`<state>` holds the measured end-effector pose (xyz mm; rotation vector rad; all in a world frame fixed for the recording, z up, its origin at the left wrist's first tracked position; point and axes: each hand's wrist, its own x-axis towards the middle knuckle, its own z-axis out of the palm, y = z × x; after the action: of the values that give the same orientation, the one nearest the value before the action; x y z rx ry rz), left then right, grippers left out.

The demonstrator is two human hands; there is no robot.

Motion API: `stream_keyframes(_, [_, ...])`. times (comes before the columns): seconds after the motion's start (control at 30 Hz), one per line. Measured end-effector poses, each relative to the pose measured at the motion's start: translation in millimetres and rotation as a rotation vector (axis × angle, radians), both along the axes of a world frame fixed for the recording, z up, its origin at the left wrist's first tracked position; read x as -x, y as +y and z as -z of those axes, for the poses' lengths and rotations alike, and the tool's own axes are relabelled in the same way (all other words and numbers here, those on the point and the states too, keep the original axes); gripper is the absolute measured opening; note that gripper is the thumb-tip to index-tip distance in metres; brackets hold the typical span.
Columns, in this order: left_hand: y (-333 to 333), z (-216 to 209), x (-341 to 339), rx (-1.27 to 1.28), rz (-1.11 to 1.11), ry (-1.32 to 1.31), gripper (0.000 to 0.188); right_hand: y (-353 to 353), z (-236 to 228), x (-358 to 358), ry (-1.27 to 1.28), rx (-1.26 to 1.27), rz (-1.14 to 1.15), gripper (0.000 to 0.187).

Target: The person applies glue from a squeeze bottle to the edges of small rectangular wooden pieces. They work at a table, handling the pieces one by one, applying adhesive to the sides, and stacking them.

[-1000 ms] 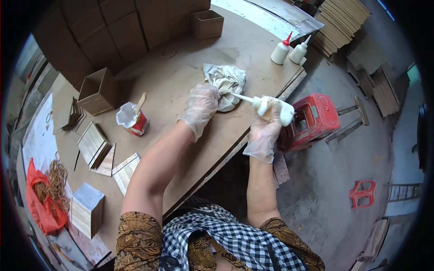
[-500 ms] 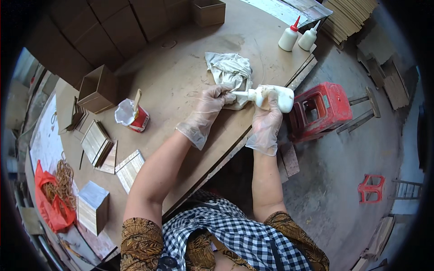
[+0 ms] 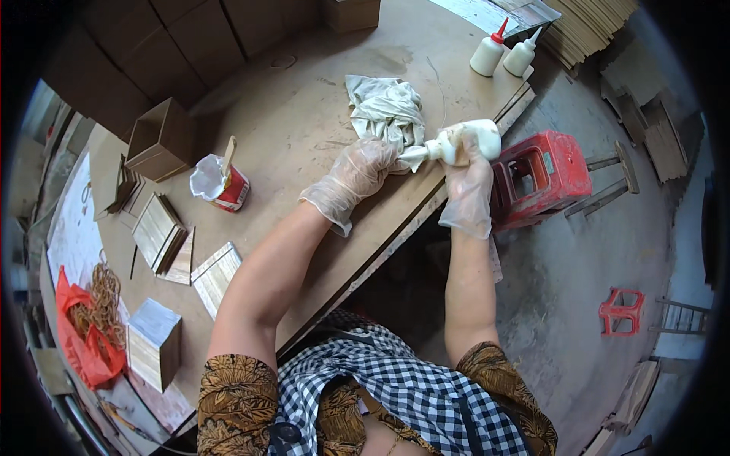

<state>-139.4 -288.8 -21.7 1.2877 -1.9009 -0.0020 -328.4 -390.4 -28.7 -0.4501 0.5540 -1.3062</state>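
In thin clear gloves, both hands meet near the table's edge. My right hand [image 3: 468,182] is wrapped round a white squeeze bottle [image 3: 488,137], tilted on its side with its tip pointing left. My left hand [image 3: 363,173] is closed on a corner of a crumpled white cloth [image 3: 384,106]. That part of the cloth covers the bottle's nozzle, so the tip is hidden. The rest of the cloth lies bunched on the table just beyond my left hand.
Two glue bottles, one with a red cap [image 3: 487,55], stand at the far right of the brown table [image 3: 296,114]. To the left are a white-and-red tub [image 3: 232,194] with a stick, an open wooden box [image 3: 156,144] and wooden panels [image 3: 157,232]. A red stool [image 3: 559,178] stands beside the table.
Both hands and the bottle have shifted slightly right and away from me. My left hand has brought the cloth over the nozzle, which showed bare before.
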Motion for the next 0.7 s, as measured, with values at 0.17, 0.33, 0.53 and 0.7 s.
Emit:
stream_keyframes(0.17, [2, -1, 1, -0.005, 0.025, -0.137, 0.012, -26, -11, -8, 0.095, -0.061, -0.081, 0.037])
stream_keyframes(0.33, [3, -2, 4, -0.013, 0.035, -0.139, 0.007, -42, -17, -19, 0.106, -0.071, -0.192, 0.038])
stream_keyframes(0.53, [6, 0, 2, 0.028, 0.016, -0.135, 0.007, -41, -23, -40, 0.105, 0.015, -0.181, 0.038])
stream_keyframes(0.7, [9, -10, 12, -0.097, -0.006, -0.155, 0.006, -79, -58, -2, -0.175, 0.283, -0.188, 0.040])
